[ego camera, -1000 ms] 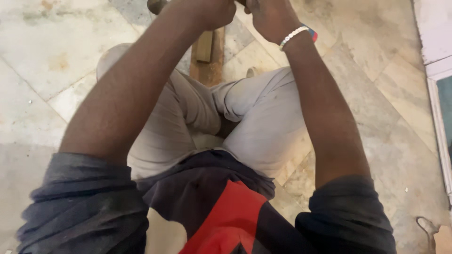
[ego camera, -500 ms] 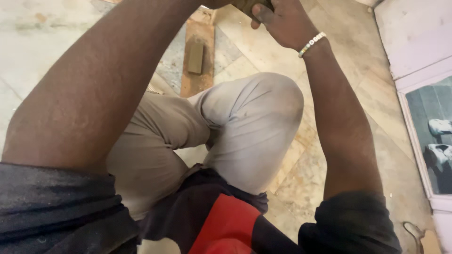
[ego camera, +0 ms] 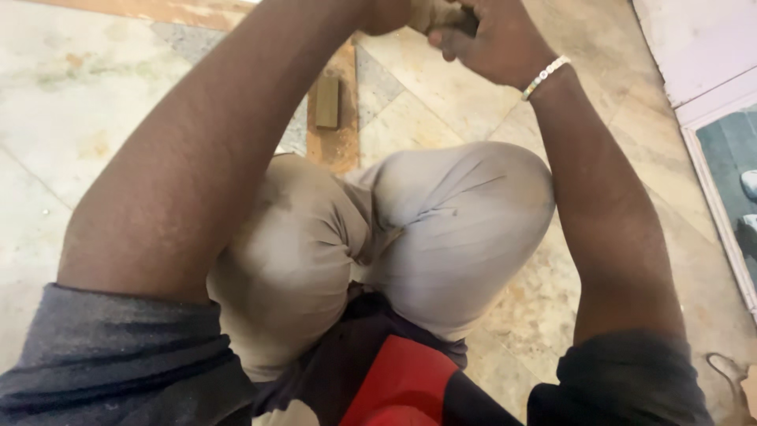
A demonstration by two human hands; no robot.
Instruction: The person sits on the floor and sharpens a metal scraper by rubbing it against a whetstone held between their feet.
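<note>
At top centre of the frame, a small dark object [ego camera: 465, 22], barely visible and too hidden to identify, clutched between both hands above a stone-tiled floor [ego camera: 71, 102]. Right hand [ego camera: 493, 43] curled around it, fingers folded tight, beaded white bracelet [ego camera: 544, 76] at the wrist. Left hand [ego camera: 394, 12] mostly cut off by the upper edge, pressed against the right; grip impossible to judge. Both forearms extended forward over bent knees in grey trousers [ego camera: 441, 229]. Compared with half a second earlier, hands shifted slightly lower into view, knees more centred. Beyond the knees, a small brown block [ego camera: 326, 101] lying on a reddish floor strip [ego camera: 339, 142].
</note>
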